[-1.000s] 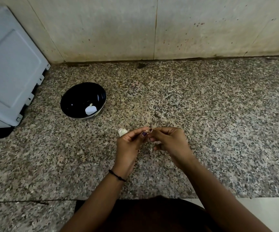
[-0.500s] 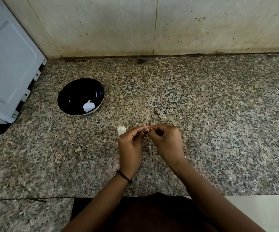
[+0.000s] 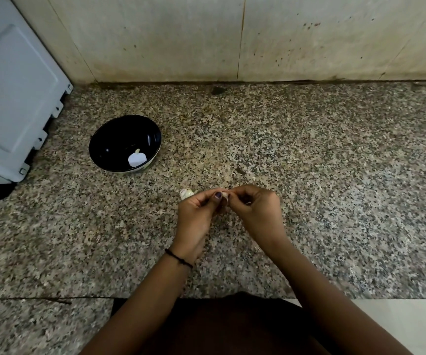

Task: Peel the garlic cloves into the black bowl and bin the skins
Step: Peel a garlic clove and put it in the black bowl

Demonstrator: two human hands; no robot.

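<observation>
We start at the fingers (image 3: 216, 197): the thumbs and fingertips of both hands are drawn together and clamped on one small garlic clove (image 3: 225, 194), which shows only as a pale sliver between them. The left hand (image 3: 196, 213) holds it with the thumb on top, while the right hand (image 3: 258, 208) pinches its right end. We take a bit of skin to be lifting there, though it is too small for us to be sure. Both hands hang just above the counter (image 3: 334, 180), at its near middle. Just left of the left hand, another piece of garlic (image 3: 186, 193) lies on the counter, unpeeled as far as we can tell. Farther left and farther away stands the black bowl (image 3: 109, 149), well apart from the hands, with one peeled clove (image 3: 137, 159) white in its bottom. A grey appliance (image 3: 12, 98) fills the far left, and we see no bin. We judge the step in hand to be the stripping of a second clove, so the task is early. The next move calls for a firm hold by the left fingers while the right pulls the skin clear, then a reach far left to drop the bare clove in the bowl, with the skin kept for the bin.
</observation>
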